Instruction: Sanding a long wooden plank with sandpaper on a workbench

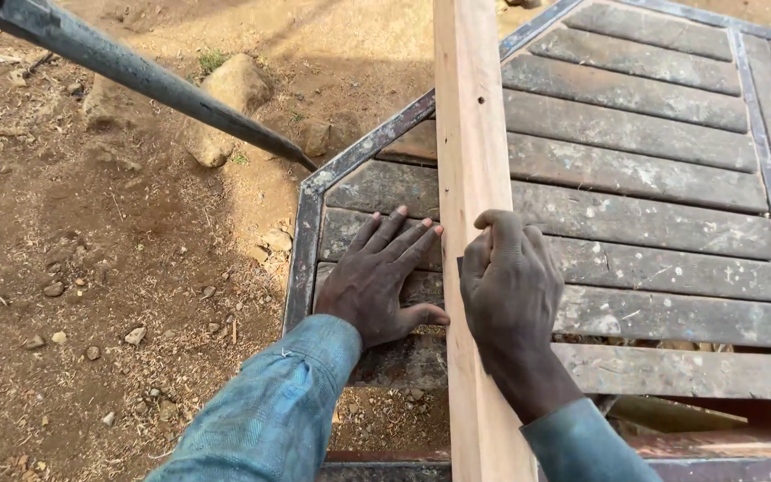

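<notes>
A long pale wooden plank (470, 134) runs from the near edge away from me across a work table of weathered grey slats (653, 178). My left hand (381, 281) lies flat with fingers spread on the slats, its fingertips against the plank's left edge. My right hand (510, 286) rests on top of the plank with fingers curled at the plank's face; whether it holds a small tool is hidden by the fingers. Both arms wear blue-green sleeves.
The table has a dark metal frame (301, 268) with an angled corner. A dark metal bar (153, 80) slants from the upper left down to that frame. Bare dirt with rocks (225, 103) and pebbles lies to the left.
</notes>
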